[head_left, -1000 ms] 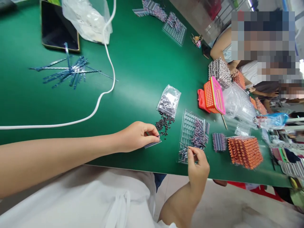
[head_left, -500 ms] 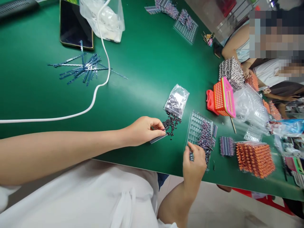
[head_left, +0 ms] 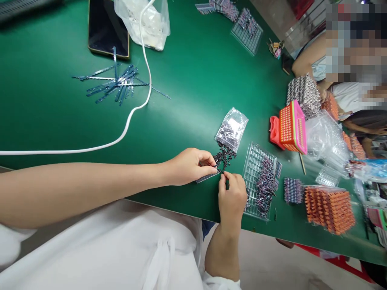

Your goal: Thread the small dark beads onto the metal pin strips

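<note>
My left hand is pinched at the near edge of a heap of small dark beads, with a small dark strip under its fingers. My right hand is closed just beside it, thumb and forefinger together at the beads; what they hold is too small to name. A clear bag of dark beads lies beyond the heap. Right of my right hand is a clear compartment tray with many thin purple-and-dark pieces on it.
A white cable crosses the green table near blue twisted strips, a phone and a white bag. At right are baskets, stacked orange pieces and plastic bags. Another person sits at the far right.
My right hand has moved left from the tray's edge to the beads beside my left hand, its thumb and forefinger now together. The whole view has shifted slightly.
</note>
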Tool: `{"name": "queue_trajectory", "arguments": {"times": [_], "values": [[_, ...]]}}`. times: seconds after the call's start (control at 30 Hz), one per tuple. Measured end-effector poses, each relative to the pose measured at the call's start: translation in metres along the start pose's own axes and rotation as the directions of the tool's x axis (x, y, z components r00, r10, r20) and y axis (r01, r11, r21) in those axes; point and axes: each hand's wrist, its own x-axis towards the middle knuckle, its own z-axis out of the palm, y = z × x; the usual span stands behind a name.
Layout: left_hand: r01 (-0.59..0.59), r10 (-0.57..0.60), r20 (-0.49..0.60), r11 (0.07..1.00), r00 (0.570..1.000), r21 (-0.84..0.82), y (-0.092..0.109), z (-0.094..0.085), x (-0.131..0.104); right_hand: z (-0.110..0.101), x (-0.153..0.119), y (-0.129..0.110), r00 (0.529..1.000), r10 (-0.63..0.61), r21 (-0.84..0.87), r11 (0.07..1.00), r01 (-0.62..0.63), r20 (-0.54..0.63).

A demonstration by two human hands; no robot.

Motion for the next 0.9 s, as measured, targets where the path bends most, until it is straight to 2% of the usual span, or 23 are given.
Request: {"name": "queue_trajectory", "arguments": {"times": [0.17, 0.23, 0.3, 0.37, 0.5, 0.6, 0.67, 0.7, 0.77, 0.9], "values": [[-0.004, 0.004, 0.013, 1.0, 1.0, 0.017, -0.001, 0.001, -0.001, 0.004, 0.003, 0.0, 0.998, 0.059, 0.016, 0.998, -0.059, 0.012], [0.0, 0.0, 0.017, 0.999, 1.0, 0.04, -0.001, 0.001, -0.002, 0.003, 0.003, -0.002, 0.996, 0.094, 0.089, 0.992, -0.094, 0.004], [0.003, -0.006, 0.043, 0.998, 0.999, 0.06, -0.001, 0.0, -0.003, 0.0, 0.002, -0.007, 0.989, 0.15, 0.23, 0.962, -0.144, -0.007], [-0.003, -0.002, 0.094, 0.999, 0.996, 0.053, 0.0, 0.001, -0.005, -0.006, -0.001, -0.012, 0.974, 0.227, 0.422, 0.884, -0.2, -0.016], [-0.041, 0.061, 0.179, 0.993, 0.982, -0.11, 0.003, 0.005, -0.011, -0.012, -0.009, -0.023, 0.928, 0.373, 0.751, 0.616, -0.238, -0.012], [-0.059, 0.108, 0.198, 0.97, 0.974, -0.237, 0.003, 0.01, -0.016, -0.008, -0.013, -0.028, 0.907, 0.422, 0.866, 0.451, -0.215, 0.005], [-0.07, 0.125, 0.194, 0.96, 0.973, -0.272, 0.002, 0.012, -0.018, -0.003, -0.014, -0.032, 0.899, 0.437, 0.901, 0.4, -0.168, -0.026], [-0.075, 0.131, 0.189, 0.958, 0.973, -0.278, 0.001, 0.013, -0.018, -0.001, -0.015, -0.033, 0.893, 0.446, 0.902, 0.408, -0.144, -0.06], [-0.087, 0.137, 0.17, 0.958, 0.976, -0.272, 0.0, 0.014, -0.019, 0.001, -0.015, -0.037, 0.878, 0.457, 0.867, 0.486, -0.112, -0.143], [-0.152, 0.169, 0.13, 0.98, 0.977, -0.13, 0.002, 0.013, -0.021, 0.0, -0.016, -0.041, 0.874, 0.414, 0.745, 0.661, -0.096, -0.255]]}}
